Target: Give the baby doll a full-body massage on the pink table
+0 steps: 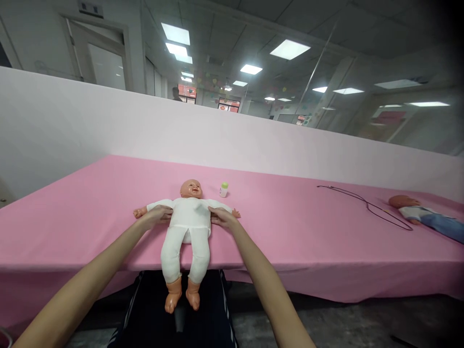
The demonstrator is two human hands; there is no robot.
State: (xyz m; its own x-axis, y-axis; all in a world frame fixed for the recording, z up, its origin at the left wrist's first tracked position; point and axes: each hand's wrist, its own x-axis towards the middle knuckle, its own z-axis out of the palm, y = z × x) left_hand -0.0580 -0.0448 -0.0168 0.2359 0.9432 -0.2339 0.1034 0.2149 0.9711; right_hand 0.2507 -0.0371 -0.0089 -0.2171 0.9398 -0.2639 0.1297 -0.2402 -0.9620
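Note:
A baby doll (190, 212) in a white long-sleeved outfit lies on its back on the pink-covered table (275, 227). Its arms are spread wide, and its bare feet hang past the front edge, toward me. At the doll's side below one armpit, my left hand (158, 215) has its fingers against the body, partly tucked under it. My right hand (222, 217) grips the opposite side the same way, with its thumb on the chest. Both sets of fingertips are partly hidden by the doll. A small white bottle with a green cap (224, 189) stands beside its head.
Farther right on the table lie a thin black cable (366, 200) and a second doll in blue trousers (440, 224). A low white wall (203, 135) with glass above runs along the back. My legs (145, 314) are under the front edge.

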